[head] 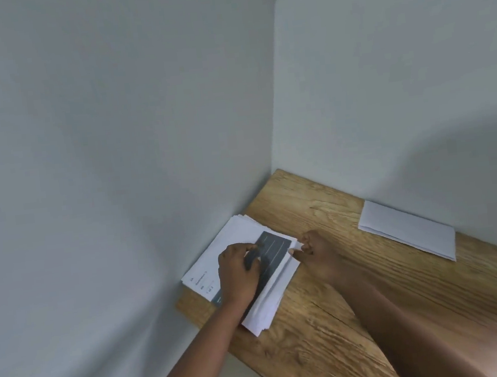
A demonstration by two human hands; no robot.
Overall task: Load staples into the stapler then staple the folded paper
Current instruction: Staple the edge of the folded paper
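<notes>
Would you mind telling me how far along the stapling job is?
Early. One folded paper lies by the wall. The left hand rests on the paper stack while the right hand pinches its corner. No stapler is clearly visible, so loading and stapling apparently remain.

The single head view is looking forward and down from above the near edge of the wooden table [373, 282], facing the corner where two grey walls [113, 141] are meeting behind it. It is sitting close, with both forearms reaching away from it onto the table.
</notes>
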